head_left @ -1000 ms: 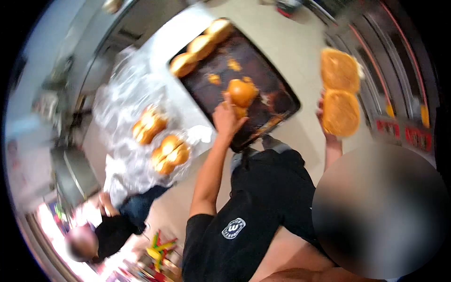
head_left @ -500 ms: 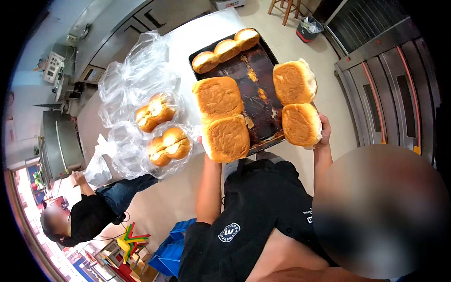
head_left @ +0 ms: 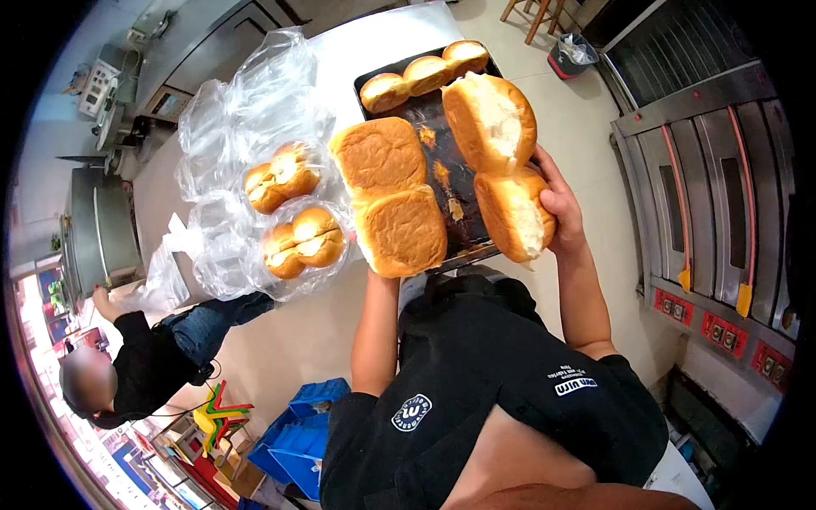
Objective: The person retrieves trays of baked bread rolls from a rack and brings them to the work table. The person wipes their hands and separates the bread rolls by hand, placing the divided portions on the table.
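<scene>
My right hand grips a joined pair of buns at the lower bun's outer side, with the pair tilted so its pale torn side shows. On the left, another joined pair lies with its flat brown faces up on my left hand, which is mostly hidden under the bread. Behind both pairs is a dark baking tray with crumbs on it. Three joined buns sit along its far edge. Clear plastic bags lie left of the tray, and two bunches of buns are in the plastic.
A white table is under the tray and bags. Ovens stand at the right, near a small bin and a wooden stool. Another person is at the lower left, near blue crates.
The right-hand pair has moved left over the tray and turned from its brown face to its torn side. A second earlier, my left hand was at a bun on the tray; now it holds a pair.
</scene>
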A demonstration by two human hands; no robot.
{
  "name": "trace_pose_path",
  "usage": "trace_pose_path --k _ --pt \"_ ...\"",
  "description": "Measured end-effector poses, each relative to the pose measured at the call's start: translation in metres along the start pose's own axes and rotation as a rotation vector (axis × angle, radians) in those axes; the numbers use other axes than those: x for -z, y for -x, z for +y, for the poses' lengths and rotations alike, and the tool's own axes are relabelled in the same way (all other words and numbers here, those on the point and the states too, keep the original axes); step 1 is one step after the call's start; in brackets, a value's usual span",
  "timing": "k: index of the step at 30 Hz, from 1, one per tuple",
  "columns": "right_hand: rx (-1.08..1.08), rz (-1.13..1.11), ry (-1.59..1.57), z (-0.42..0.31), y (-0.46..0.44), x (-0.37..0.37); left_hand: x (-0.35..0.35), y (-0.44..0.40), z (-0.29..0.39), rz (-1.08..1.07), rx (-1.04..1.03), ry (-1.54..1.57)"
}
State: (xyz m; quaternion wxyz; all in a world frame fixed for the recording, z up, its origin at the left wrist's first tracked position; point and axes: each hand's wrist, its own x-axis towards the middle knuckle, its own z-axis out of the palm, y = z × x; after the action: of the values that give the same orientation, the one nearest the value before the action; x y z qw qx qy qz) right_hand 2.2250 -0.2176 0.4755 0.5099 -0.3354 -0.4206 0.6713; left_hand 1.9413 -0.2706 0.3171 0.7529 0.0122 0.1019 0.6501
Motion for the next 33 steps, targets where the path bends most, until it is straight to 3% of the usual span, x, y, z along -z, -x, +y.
trace_pose_path --k 3,6,8,12,14,16,18,19,22,25,28,30,32,33 --pt "-0.013 0.143 0.324 0.007 -0.001 0.002 0.012 -0.006 0.000 -0.101 0.020 0.113" --pt "-0.017 0.275 0.864 0.026 -0.002 0.018 0.016 -0.005 0.007 -0.042 -0.020 -0.081" --pt "0.131 0.341 1.265 0.075 -0.003 0.049 0.014 -0.003 0.007 0.044 -0.001 -0.199" --pt "-0.047 0.433 1.396 0.135 0.011 0.051 -0.002 0.009 0.011 0.160 0.158 -0.219" --pt "0.107 0.486 1.468 0.107 0.035 0.010 -0.043 0.025 0.023 0.186 0.240 -0.223" --pt "0.234 0.535 1.140 0.028 0.041 -0.070 -0.085 0.025 0.034 0.127 0.371 -0.150" --pt "0.401 0.453 1.137 -0.036 0.045 -0.143 -0.119 0.028 0.047 0.083 0.529 -0.060" --pt "0.434 0.415 1.306 -0.069 0.043 -0.191 -0.149 0.029 0.060 0.007 0.601 -0.019" --pt "0.326 0.266 1.373 -0.127 0.039 -0.306 -0.200 0.028 0.097 -0.167 0.853 0.286" --pt "0.227 0.282 1.584 -0.144 0.027 -0.404 -0.227 0.033 0.147 -0.215 1.105 0.412" --pt "0.084 0.544 1.903 -0.141 -0.014 -0.481 -0.258 0.017 0.208 -0.255 1.299 0.372" --pt "0.335 0.842 1.845 -0.154 -0.041 -0.538 -0.293 0.012 0.241 -0.313 1.398 0.370" --pt "0.391 1.033 1.810 -0.146 -0.070 -0.599 -0.299 0.001 0.292 -0.309 1.481 0.417" --pt "0.295 1.082 1.829 -0.146 -0.071 -0.629 -0.298 -0.001 0.314 -0.297 1.521 0.420"
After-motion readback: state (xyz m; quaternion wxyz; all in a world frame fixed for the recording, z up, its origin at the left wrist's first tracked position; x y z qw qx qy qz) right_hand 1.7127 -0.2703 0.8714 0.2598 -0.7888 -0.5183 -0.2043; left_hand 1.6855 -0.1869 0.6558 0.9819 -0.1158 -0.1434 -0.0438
